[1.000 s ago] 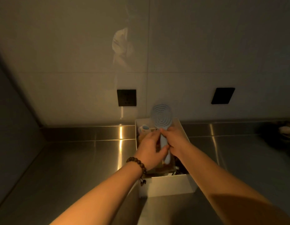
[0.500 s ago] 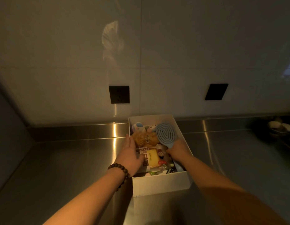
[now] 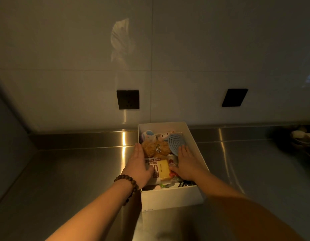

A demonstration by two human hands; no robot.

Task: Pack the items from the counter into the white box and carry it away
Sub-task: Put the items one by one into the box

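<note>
- The left hand (image 3: 139,166) lies flat, fingers straight, over the left rim of the box (image 3: 171,199), its thumb reaching in toward the yellow packet (image 3: 163,168). It grips nothing.
- The right hand (image 3: 186,165) is likewise spread flat, palm down on the contents at the right side, fingertips touching the blue brush (image 3: 176,142); it grips nothing either.
- Under and between the hands the box looks full: a brown plush (image 3: 155,149) in the middle, two small pale toys against the far wall, the brush tilted beside them, printed packets nearer.
- The box stands on the steel worktop (image 3: 72,171), its far end close to the wall.
- Packing seems done, to judge by the bare worktop around it; lifting likely comes next.
- Risks: the brush rides high and tilted, so it could slide out if the box tips. Flat palms give no hold; lifting without fingers under the base or round the walls could let it slip. The thin walls may flex under a full load.
</note>
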